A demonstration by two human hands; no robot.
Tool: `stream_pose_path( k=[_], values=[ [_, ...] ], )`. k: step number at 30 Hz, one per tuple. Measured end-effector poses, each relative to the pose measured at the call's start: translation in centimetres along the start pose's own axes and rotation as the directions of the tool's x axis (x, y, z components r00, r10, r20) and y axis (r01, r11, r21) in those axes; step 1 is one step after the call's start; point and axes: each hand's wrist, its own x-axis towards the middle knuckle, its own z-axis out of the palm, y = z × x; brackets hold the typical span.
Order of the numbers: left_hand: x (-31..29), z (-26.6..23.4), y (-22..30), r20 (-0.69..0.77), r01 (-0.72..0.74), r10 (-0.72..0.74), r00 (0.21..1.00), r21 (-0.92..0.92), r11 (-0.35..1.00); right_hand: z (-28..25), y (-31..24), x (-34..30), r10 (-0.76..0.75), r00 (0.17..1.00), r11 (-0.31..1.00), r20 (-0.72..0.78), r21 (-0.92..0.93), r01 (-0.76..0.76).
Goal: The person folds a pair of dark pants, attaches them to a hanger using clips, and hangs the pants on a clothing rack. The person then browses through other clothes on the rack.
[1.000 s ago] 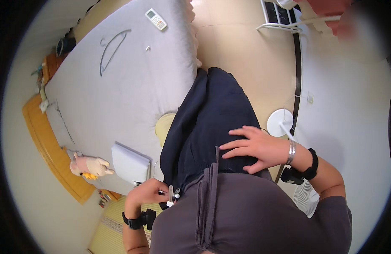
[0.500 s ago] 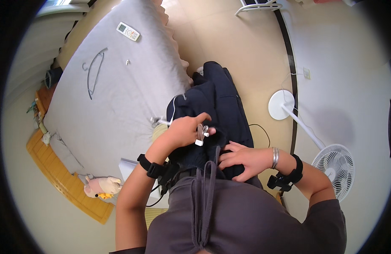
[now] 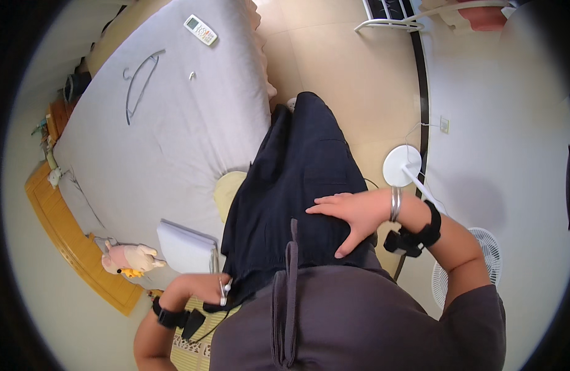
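right hand (image 3: 353,216) lies flat, fingers apart, on the dark navy garment (image 3: 297,185); left hand (image 3: 204,287) is clamped on its waistband edge with a white clip (image 3: 223,292).

A bed (image 3: 173,123) fills the upper left of the frame, with a remote control (image 3: 201,29) and clothes hanger (image 3: 139,83) on it. A standing fan (image 3: 467,266) sits lower right; a plush toy (image 3: 127,260) lower left.

Dark navy garment (image 3: 297,185) I'm seeing looks like soft matt cloth, a bit crinkly. Bed (image 3: 173,123) sheet is smooth matt grey fabric. Hanger (image 3: 138,83) reads as thin wire, remote (image 3: 200,29) as plastic, bedside frame (image 3: 68,247) as glossy orange wood, floor (image 3: 353,74) as slick tile.
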Motion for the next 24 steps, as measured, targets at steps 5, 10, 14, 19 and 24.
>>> stream_pose_path(
  k=[5,10,14,19,24],
  values=[
    [0.6,4.6,-3.3,0.086,-0.137,0.154,0.984,-0.177,0.975,-6.2,1.3,7.5,0.414,0.89,0.833,0.193,0.313,-0.455],
    [0.3,4.8,-2.3,-0.024,-0.09,0.087,0.996,-0.123,0.988,-2.3,7.3,13.4,0.365,0.891,0.832,-0.271,-0.335,-0.443],
    [0.2,4.7,-2.3,-0.055,-0.09,0.082,0.995,-0.167,0.982,-1.2,10.5,13.8,0.551,0.835,0.811,-0.013,-0.228,-0.539],
    [0.9,4.9,-3.9,-0.084,-0.174,0.162,0.983,-0.169,0.97,-0.2,11.1,14.3,0.558,0.822,0.821,0.118,-0.22,-0.526],
    [0.9,4.9,-4.5,-0.129,-0.205,0.181,0.975,-0.201,0.958,-0.5,8.4,11.9,0.533,0.835,0.845,0.135,-0.142,-0.516]
  ],
)
